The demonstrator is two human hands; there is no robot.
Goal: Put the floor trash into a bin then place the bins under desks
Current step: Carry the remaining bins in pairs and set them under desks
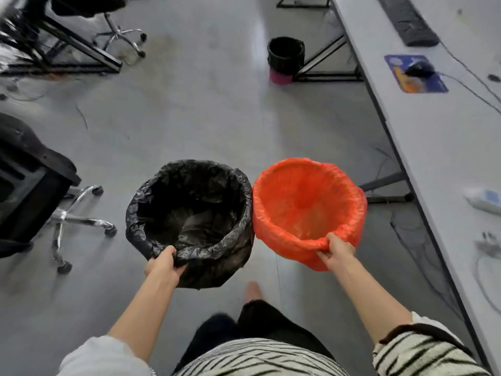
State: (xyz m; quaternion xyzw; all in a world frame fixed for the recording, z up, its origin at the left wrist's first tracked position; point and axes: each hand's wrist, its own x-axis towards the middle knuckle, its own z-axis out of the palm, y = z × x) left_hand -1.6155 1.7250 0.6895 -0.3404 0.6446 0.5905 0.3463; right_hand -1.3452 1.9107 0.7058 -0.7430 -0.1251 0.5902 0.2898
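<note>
Floor: grey, smooth, faintly glossy office floor [206,115] with scuffs and thin stray strands; your bare foot [253,290] shows at the bottom centre.
Desk: long pale desk [433,147] runs down your right side on a black metal frame; on it a black keyboard [406,20], a blue mouse pad [416,74] with a black mouse [419,69], and loose cables.
Chairs: a black chair on a chrome wheeled base [78,218] to your left; a second chrome base [122,33] at top left.
Black-lined bin: round bin [189,213] with a crinkled, shiny black plastic liner folded over its rim; inside is dark, contents hard to make out.
Orange-lined bin: round bin [306,207] with a thin, translucent orange liner, wrinkled at the rim. It touches the black-lined bin side by side, both out in front of you in the open, beside the desk.
Left hand: your left hand [162,264] grips the near rim of the black-lined bin, fingers curled over the liner.
Right hand: your right hand [336,251] pinches the near rim of the orange-lined bin, bunching the liner.
Far bin: a third bin [284,59], pink base and black liner, stands by the desk's frame, well apart.
</note>
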